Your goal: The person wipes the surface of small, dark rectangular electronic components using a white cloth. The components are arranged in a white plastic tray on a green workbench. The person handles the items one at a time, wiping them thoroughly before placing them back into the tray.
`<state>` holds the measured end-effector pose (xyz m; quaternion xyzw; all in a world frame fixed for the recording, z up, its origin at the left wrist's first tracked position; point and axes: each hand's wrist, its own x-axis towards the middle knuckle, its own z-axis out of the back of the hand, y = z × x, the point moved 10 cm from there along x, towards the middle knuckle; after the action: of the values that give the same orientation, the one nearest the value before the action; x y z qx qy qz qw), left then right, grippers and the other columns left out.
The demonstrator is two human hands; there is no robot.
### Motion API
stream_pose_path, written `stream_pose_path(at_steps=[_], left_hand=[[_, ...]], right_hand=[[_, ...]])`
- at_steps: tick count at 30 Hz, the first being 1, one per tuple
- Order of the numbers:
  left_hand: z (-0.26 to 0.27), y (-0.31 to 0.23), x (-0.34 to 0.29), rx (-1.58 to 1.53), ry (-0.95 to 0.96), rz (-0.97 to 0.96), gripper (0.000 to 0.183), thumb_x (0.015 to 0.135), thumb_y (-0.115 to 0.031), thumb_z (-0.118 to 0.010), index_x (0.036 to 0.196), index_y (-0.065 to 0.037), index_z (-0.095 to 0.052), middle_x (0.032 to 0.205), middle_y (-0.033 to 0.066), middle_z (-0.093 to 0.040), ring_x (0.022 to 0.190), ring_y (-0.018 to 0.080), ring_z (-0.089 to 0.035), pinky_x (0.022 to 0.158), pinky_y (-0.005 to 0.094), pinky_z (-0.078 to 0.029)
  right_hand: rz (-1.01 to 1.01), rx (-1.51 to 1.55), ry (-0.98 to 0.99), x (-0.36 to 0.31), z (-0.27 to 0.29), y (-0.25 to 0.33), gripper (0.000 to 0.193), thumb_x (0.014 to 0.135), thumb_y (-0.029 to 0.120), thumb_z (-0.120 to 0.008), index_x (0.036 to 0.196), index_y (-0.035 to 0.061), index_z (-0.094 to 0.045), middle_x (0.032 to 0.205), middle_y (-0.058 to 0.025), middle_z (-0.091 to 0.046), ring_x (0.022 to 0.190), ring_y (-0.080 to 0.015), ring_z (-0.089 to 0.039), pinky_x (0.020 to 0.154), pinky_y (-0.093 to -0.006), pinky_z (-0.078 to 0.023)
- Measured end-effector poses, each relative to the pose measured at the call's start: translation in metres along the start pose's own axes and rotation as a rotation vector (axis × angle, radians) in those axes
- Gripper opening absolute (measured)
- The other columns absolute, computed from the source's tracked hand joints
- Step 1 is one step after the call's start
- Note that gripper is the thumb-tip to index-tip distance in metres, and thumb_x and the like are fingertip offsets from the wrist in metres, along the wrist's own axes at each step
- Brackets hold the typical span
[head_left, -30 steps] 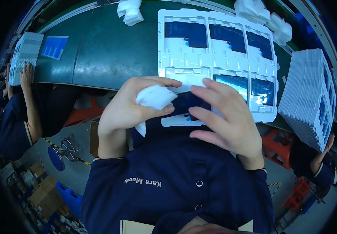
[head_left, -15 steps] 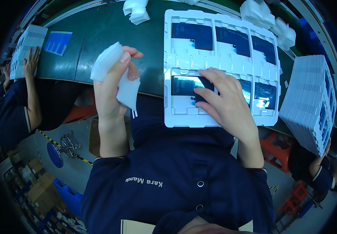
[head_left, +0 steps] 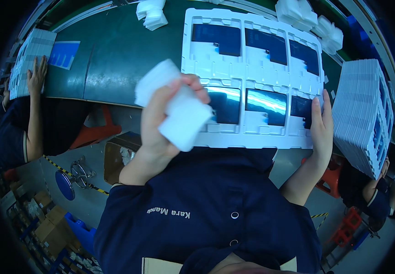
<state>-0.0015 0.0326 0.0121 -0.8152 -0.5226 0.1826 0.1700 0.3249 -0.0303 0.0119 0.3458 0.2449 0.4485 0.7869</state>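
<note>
My left hand [head_left: 161, 114] is closed round a folded white wiping cloth [head_left: 186, 119], which hangs out on both sides of the fingers. It is over the near left corner of a white plastic tray [head_left: 215, 68] and hides part of it. Several flat, dark L-shaped battery packs [head_left: 266, 45] lie in the tray's two rows of pockets. Bright glare crosses the near middle pack [head_left: 267, 106]. At the tray's right edge, my right hand [head_left: 321, 123] grips the rim, one digit on the inner side by the near right pack and the others along the outside.
A tall stack of white trays [head_left: 359, 114] stands on the right. Folded white cloths [head_left: 152, 13] lie at the back, with more cloths [head_left: 298, 16] behind the tray. On the left, a co-worker's hand [head_left: 36, 75] touches another tray stack [head_left: 28, 48], beside a blue sheet [head_left: 64, 54].
My right hand has left the near left pack for the tray's right edge. The left hand has swung right with the cloth, over the tray corner. The tray has shifted slightly left.
</note>
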Motion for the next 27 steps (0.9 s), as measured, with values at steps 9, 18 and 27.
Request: stream_pose_path(at_steps=[9,18,27], left_hand=[[-0.027,0.045,0.006,0.344,-0.02,0.102,0.021,0.094,-0.023,-0.06,0.104,-0.005,-0.053,0.1,0.0079,-0.056,0.105,0.0208,-0.055,0.093,0.0372,-0.047],[-0.063,0.031,0.021,1.575,0.334,-0.093,0.038,0.072,0.001,-0.068,0.11,0.002,-0.061,0.094,0.0129,-0.061,0.08,0.022,-0.064,0.071,0.0336,-0.051],[-0.074,0.042,0.035,2.087,0.361,-0.183,0.035,0.068,-0.002,-0.07,0.102,0.0,-0.064,0.093,0.015,-0.058,0.081,0.037,-0.061,0.07,0.0428,-0.048]], right_hand=[[0.524,0.44,0.083,-0.075,-0.053,0.102,0.065,0.078,0.014,-0.077,0.132,-0.0017,-0.045,0.123,-0.0153,-0.055,0.118,-0.0248,-0.051,0.102,-0.0364,-0.037],[0.142,1.012,0.134,-0.034,-0.05,0.05,0.017,0.089,-0.002,-0.061,0.106,-0.002,-0.065,0.098,-0.0054,-0.065,0.084,-0.0081,-0.061,0.074,-0.0208,-0.048],[0.199,0.805,-0.072,-0.004,-0.001,0.02,0.019,0.087,-0.005,-0.06,0.104,-0.0045,-0.068,0.1,-0.0065,-0.064,0.084,-0.0102,-0.06,0.077,-0.0229,-0.048]])
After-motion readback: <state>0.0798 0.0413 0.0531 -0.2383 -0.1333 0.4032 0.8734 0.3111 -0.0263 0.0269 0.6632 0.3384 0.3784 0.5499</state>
